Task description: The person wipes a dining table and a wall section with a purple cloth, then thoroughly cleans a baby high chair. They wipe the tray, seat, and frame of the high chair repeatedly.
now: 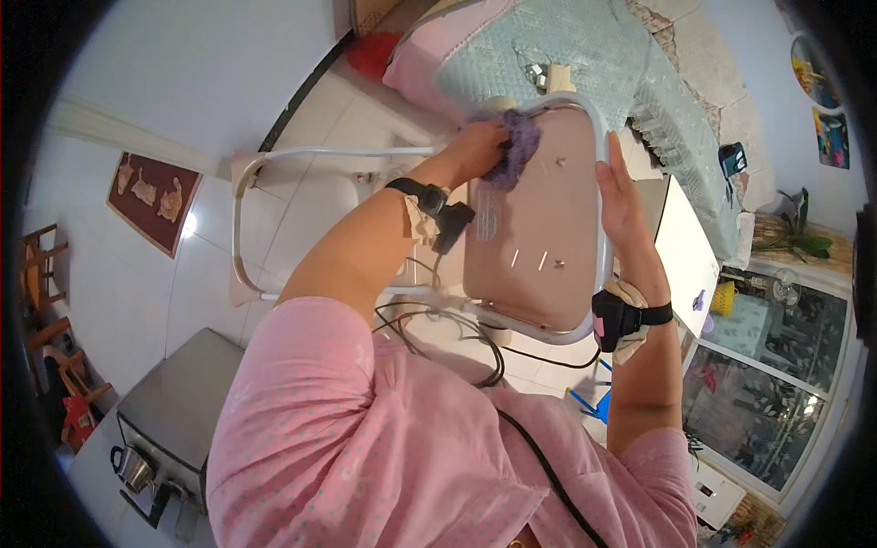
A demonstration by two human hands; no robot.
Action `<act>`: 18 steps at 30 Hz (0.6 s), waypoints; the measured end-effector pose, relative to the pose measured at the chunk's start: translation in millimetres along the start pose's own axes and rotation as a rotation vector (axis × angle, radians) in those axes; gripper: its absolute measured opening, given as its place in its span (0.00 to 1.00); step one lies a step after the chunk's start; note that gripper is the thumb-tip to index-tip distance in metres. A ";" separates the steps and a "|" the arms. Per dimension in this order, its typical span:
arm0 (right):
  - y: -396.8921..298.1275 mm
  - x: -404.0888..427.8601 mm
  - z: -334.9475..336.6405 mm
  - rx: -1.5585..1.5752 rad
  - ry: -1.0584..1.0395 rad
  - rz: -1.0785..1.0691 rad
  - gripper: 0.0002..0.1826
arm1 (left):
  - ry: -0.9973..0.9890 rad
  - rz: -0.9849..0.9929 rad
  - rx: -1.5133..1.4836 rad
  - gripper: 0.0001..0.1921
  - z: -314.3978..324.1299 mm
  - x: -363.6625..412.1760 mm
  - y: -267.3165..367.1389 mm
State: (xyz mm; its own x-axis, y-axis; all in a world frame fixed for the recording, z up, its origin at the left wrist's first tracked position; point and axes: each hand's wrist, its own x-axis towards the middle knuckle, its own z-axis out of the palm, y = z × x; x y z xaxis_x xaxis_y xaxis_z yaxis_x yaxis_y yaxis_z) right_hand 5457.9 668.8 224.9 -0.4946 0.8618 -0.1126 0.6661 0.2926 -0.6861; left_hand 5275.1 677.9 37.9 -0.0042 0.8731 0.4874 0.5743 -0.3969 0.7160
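A folding chair stands tilted before me, with a pinkish-beige panel (527, 233) framed by a pale metal tube (606, 226). Screws and a printed label show on the panel. My left hand (479, 147) holds a fluffy purple cloth (514, 154) against the panel's upper left part. At the frame's right side, my right hand (620, 195) rests its palm side against the tube, with fingers extended rather than closed around it. The chair's tubular legs (236, 226) reach out to the left over the tiled floor. Each wrist wears a strapped black device.
Behind the chair is a bed with a pale green quilted cover (534, 41). Black cables (445, 312) loop below the chair near my body. A white-topped cabinet (685, 253) stands right, a blue stool (603, 405) lower right, and a dark-topped table (185, 383) lower left.
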 end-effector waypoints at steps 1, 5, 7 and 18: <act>2.2 1.0 1.3 0.016 0.013 -0.023 0.27 | -0.035 -0.059 0.030 0.09 -3.9 0.1 0.5; 15.3 3.8 1.8 -0.097 0.059 -0.133 0.27 | 0.116 0.146 -0.165 0.10 -20.3 44.3 59.3; 9.3 1.3 -0.3 -0.084 0.035 -0.116 0.27 | 0.044 0.119 -0.105 0.10 -26.2 51.6 71.9; 18.0 -4.0 5.8 -0.109 0.064 -0.123 0.27 | -0.246 -0.097 0.013 0.15 -33.3 27.4 7.6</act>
State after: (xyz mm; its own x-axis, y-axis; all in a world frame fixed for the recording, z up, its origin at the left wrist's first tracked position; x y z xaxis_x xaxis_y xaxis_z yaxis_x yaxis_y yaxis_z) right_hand 5468.6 668.2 208.9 -0.5419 0.8403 0.0155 0.6611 0.4377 -0.6094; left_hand 5252.2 689.4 73.3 0.1382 0.9501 0.2798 0.5915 -0.3057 0.7461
